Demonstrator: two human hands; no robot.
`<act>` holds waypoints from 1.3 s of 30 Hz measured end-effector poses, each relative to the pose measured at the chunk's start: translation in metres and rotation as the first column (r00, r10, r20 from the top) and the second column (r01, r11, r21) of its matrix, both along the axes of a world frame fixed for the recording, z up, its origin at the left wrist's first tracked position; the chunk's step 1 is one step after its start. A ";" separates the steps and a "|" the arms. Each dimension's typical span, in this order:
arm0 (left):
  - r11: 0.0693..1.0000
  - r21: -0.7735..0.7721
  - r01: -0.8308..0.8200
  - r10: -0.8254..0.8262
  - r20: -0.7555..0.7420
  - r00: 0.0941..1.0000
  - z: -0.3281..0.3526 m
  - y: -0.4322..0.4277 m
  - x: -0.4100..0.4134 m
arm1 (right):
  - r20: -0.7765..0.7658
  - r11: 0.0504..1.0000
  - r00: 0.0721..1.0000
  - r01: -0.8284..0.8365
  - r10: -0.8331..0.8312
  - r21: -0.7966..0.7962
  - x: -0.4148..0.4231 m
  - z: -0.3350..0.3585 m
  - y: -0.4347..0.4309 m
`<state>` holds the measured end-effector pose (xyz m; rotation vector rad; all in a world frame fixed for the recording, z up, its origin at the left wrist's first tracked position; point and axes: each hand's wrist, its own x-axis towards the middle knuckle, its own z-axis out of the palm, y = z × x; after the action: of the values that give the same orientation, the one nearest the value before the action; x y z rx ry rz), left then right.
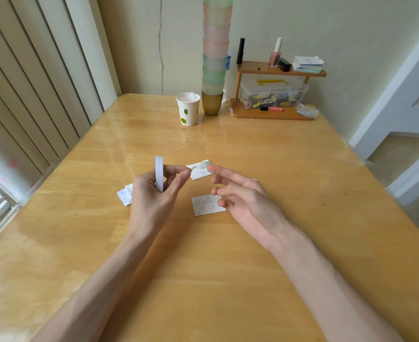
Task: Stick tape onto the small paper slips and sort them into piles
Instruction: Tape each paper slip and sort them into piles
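— Two hands at work. Gripping the tape roll (159, 177) upright and edge-on in the left hand (151, 201), with thumb and forefinger reaching past it to the near corner of a printed slip (200, 172). Cannot tell whether pinching that corner or only touching it.

— And on the right?

— Holding nothing in the right hand (245, 198): spread wide, loosely straight, forefinger tip just at that same slip's far edge.

— Likely trouble?

— Could stick a loose tape end to a fingertip instead of paper, with bare fingers so close on both sides. Could crease the slip or lift it crooked, given so small a hold on one corner. Could also brush the second slip (207, 205), lying just under the right fingertips, and drag it out of place.

— Counts?

— One roll. Two slips between the hands: one at the fingertips, one nearer the right palm. Outside the left hand, half hidden behind it, more crumpled slips (125, 195); cannot tell how many. Well beyond both hands, one paper cup (188, 108) and one tall stack of tumblers (214, 58).
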<state>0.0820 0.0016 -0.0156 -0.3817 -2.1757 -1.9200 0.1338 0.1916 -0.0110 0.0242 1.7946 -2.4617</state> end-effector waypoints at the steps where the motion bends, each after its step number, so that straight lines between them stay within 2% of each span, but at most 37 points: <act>1: 1.000 0.010 0.007 -0.007 0.006 1.000 0.001 0.000 0.000 | 0.004 1.000 1.000 -0.006 0.006 -0.017 0.000 0.000 0.000; 7: 0.997 0.045 0.060 -0.062 0.047 0.997 0.000 0.001 0.001 | -0.012 0.999 1.000 -0.003 0.003 -0.035 0.002 0.001 0.000; 13: 0.978 0.085 0.188 -0.198 0.136 0.971 0.001 0.002 0.004 | -0.199 0.946 0.950 0.276 -0.241 0.173 0.004 0.004 -0.006; 20: 0.968 0.012 0.249 -0.248 0.165 0.955 0.002 0.005 0.006 | -0.378 0.873 0.886 0.389 -0.267 0.293 0.001 0.003 -0.010; 32: 0.967 -0.017 0.252 -0.246 0.167 0.955 0.002 0.002 0.005 | -0.379 0.845 0.895 0.380 -0.234 0.376 -0.001 -0.002 -0.010; 39: 0.957 -0.124 0.264 -0.251 0.108 0.962 0.001 0.003 0.004 | -0.358 0.850 0.901 0.376 -0.244 0.368 -0.001 -0.002 -0.013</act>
<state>0.0862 0.0048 -0.0150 -0.6435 -2.4309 -1.9542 0.1326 0.1788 -0.0134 -0.0279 2.6370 -2.2977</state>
